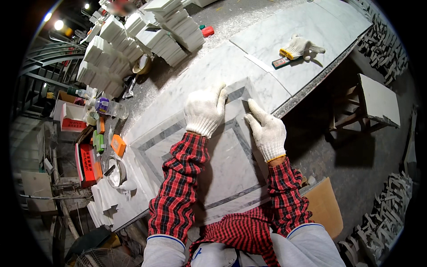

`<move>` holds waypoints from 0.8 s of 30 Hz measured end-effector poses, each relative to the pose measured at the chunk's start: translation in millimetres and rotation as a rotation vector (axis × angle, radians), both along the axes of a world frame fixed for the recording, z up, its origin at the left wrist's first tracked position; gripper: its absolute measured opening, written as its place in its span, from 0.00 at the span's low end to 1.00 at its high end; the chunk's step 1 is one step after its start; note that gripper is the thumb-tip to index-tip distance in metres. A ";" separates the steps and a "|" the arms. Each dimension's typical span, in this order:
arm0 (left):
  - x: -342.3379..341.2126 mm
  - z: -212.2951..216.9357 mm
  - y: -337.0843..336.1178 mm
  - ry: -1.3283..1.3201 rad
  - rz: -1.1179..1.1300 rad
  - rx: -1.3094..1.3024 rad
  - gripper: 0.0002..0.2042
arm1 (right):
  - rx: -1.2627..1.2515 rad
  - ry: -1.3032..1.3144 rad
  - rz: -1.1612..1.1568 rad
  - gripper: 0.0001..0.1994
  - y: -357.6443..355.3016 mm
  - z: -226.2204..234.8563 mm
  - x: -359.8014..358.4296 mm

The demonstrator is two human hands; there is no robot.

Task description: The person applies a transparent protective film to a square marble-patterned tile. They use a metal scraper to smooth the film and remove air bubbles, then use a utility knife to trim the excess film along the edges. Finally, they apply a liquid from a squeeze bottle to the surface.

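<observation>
A square marble panel (pixel 229 167) with white and grey inlaid bands lies before me on the work table. My left hand (pixel 204 111), in a white knitted glove, is closed over the panel's far left edge, near its top corner. Its thumb and forefinger point toward the grey corner strip (pixel 239 93). On the other side of that corner, my right hand (pixel 269 133), gloved too, grips the right edge. Its forefinger and thumb rest on the border. The fingertips under both hands are partly hidden. Red-and-black checked sleeves cover my forearms.
Large marble slabs (pixel 262 31) cover the table's far right. A loose glove (pixel 296 46) lies there beside a small dark green box (pixel 281 62). Stacks of white tiles (pixel 104 60) stand far left. A bottle (pixel 111 107) and bowl (pixel 116 172) sit at left; a stool (pixel 378 100) stands right.
</observation>
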State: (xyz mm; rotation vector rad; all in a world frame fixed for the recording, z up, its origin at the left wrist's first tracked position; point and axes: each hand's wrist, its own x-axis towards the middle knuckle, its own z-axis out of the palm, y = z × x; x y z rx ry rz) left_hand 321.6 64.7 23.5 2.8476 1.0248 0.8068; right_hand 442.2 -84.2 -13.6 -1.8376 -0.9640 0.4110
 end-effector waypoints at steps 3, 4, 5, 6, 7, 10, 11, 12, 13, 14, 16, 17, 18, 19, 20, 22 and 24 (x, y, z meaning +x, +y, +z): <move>0.8 3.4 -2.4 0.028 0.010 -0.002 0.11 | 0.006 0.036 -0.021 0.20 -0.6 4.3 -2.1; -0.5 4.0 -1.8 0.014 0.001 0.012 0.11 | 0.009 0.047 -0.045 0.20 0.3 4.5 -4.2; -1.8 4.5 -0.9 0.000 -0.008 0.027 0.11 | 0.012 0.059 -0.069 0.20 1.4 4.7 -6.6; -0.9 1.9 -1.4 -0.018 -0.025 0.031 0.11 | 0.005 0.066 -0.101 0.20 0.2 3.3 -7.4; -0.3 0.5 -1.6 -0.011 -0.021 0.019 0.11 | 0.001 0.046 -0.120 0.20 1.5 3.0 -8.1; 0.9 1.0 -1.0 -0.001 -0.015 0.012 0.11 | -0.091 -0.127 -0.134 0.21 6.4 4.7 -10.7; 1.2 0.8 -1.1 -0.004 -0.019 0.022 0.11 | -0.011 -0.211 -0.150 0.21 8.8 -4.4 -12.3; 1.4 0.7 -1.4 -0.008 -0.023 0.033 0.11 | -0.039 -0.259 -0.150 0.22 10.0 -6.0 -13.6; 1.6 1.0 -1.7 -0.007 -0.018 0.022 0.11 | -0.068 -0.306 -0.150 0.22 11.5 -6.4 -15.7; 1.7 1.7 -2.0 -0.006 -0.013 0.010 0.11 | -0.096 -0.354 -0.150 0.22 13.0 -5.8 -18.2; 0.8 1.6 -1.7 -0.013 -0.012 0.006 0.11 | -0.188 -0.393 -0.142 0.23 15.7 1.1 -24.2; 0.5 0.4 -1.5 -0.021 -0.016 0.014 0.11 | -0.184 -0.399 -0.148 0.22 16.2 1.1 -25.5; 1.2 0.1 -1.2 -0.029 -0.023 0.023 0.11 | -0.180 -0.405 -0.157 0.21 16.2 1.2 -25.3; 1.9 -0.1 -1.2 -0.033 -0.022 0.028 0.11 | -0.185 -0.442 -0.146 0.24 16.3 -2.7 -24.1; 2.8 -0.4 -1.4 -0.037 -0.021 0.033 0.11 | -0.190 -0.430 -0.148 0.24 16.9 -2.2 -24.3; 3.1 -1.1 -2.4 -0.037 -0.014 0.031 0.11 | -0.198 -0.406 -0.148 0.25 20.0 -0.1 -28.8; 3.1 -1.4 -2.5 -0.028 -0.010 0.018 0.11 | -0.235 -0.432 -0.166 0.26 23.2 -1.9 -32.4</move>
